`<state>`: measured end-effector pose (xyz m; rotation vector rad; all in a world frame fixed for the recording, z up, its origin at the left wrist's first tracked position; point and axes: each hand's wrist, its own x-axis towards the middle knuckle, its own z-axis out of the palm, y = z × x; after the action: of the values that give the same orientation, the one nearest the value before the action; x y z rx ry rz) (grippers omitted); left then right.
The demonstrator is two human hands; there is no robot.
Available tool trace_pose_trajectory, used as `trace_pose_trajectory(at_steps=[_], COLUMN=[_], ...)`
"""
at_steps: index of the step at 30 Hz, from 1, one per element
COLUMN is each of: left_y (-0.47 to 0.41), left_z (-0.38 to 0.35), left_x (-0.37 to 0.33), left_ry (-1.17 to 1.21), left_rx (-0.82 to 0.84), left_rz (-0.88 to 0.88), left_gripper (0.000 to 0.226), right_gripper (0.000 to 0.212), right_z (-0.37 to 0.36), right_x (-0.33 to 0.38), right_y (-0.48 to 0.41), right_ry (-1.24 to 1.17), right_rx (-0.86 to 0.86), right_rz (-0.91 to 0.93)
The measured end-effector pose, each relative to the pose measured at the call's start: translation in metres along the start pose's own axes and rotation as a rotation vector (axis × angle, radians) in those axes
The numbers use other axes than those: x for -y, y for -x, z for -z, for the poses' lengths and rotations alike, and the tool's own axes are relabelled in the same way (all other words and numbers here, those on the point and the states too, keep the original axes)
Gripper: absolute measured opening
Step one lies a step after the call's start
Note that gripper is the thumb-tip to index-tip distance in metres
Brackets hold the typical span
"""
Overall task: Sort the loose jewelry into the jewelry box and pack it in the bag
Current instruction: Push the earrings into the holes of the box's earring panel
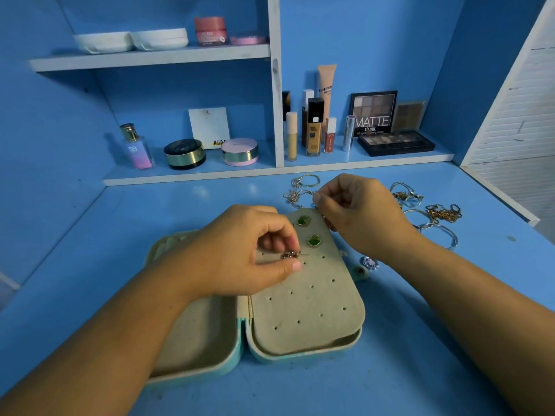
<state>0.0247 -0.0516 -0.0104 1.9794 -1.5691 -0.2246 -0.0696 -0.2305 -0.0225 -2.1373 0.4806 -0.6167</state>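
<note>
Two forearms reach over an open jewelry box [300,354] on the blue desk [420,340], and the left hand [237,253] pinches a small gold earring [290,255].

Left thumb and forefinger are closed on the earring, the other fingers curled, holding it against the beige perforated panel [312,310] in the box's right half, its thin post pointing right. Two green earrings [304,220] already sit in the panel's upper holes. The right hand [357,211] hovers at the panel's top right corner with its fingers curled and thumb meeting forefinger; what it holds, if anything, cannot be told. Loose jewelry [441,213], chains and bangles, lies on the desk behind and to the right of that hand.
</note>
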Motion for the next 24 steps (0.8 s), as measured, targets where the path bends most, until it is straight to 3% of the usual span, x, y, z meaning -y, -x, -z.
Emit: trace_pose_trajectory(at_steps=[16,20,24], left_y=[0.0001,-0.0015,-0.0037], left_z=[0.0002,0.002,0.0023], left_x=[-0.0015,-0.005,-0.0023], left_ry=[-0.241,-0.098,0.245], left_rx=[-0.034,-0.06,-0.14], left_rz=[-0.026,-0.029,0.088], left_gripper=[0.003,0.004,0.012], right_gripper=[0.015,0.016,0.016], right_z=[-0.0032,-0.0026,-0.0024], right_x=[-0.003,-0.0029,-0.002], right_y=[-0.0001,-0.0009,-0.0008], right_ry=[-0.031,-0.059,-0.057], right_rx=[0.002,-0.014,-0.001], right_rz=[-0.024,-0.013,-0.011])
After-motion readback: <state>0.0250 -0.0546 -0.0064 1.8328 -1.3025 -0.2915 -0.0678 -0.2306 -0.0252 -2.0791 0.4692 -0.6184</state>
